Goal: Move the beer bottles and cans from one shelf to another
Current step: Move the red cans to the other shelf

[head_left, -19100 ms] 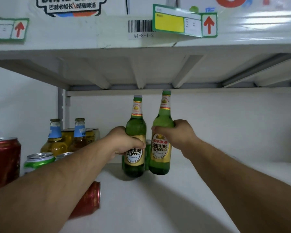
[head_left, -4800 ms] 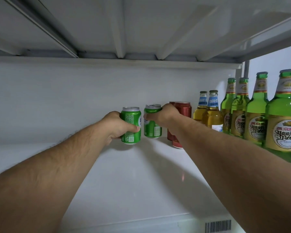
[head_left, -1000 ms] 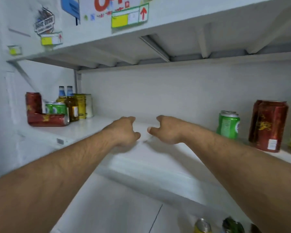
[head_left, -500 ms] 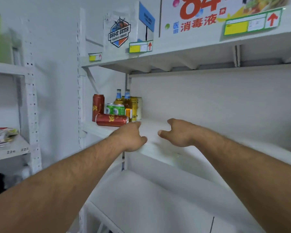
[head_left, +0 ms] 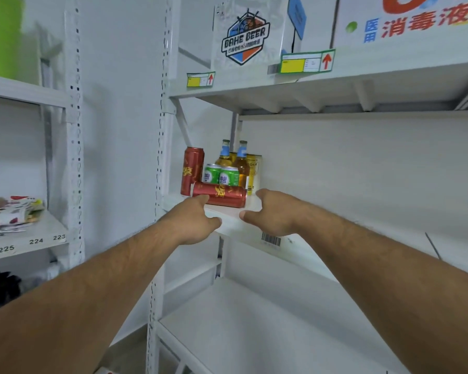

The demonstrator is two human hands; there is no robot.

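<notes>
Turning left, we now face the source shelf [head_left: 227, 225] again. A second ago it sat far off at our left; now its stock is right ahead. Both hands are empty, fingers loosely curled: the left hand [head_left: 192, 222] just short of the fallen red can [head_left: 219, 195], the right hand [head_left: 272, 214] beside that can's right end. Behind stand a tall red can [head_left: 191, 170], two green cans [head_left: 221, 174], two amber bottles [head_left: 234, 160] and a yellow can [head_left: 253, 171]. The green cans we held seconds ago are delivered, so we judge another pickup is next, likely the fallen can.
</notes>
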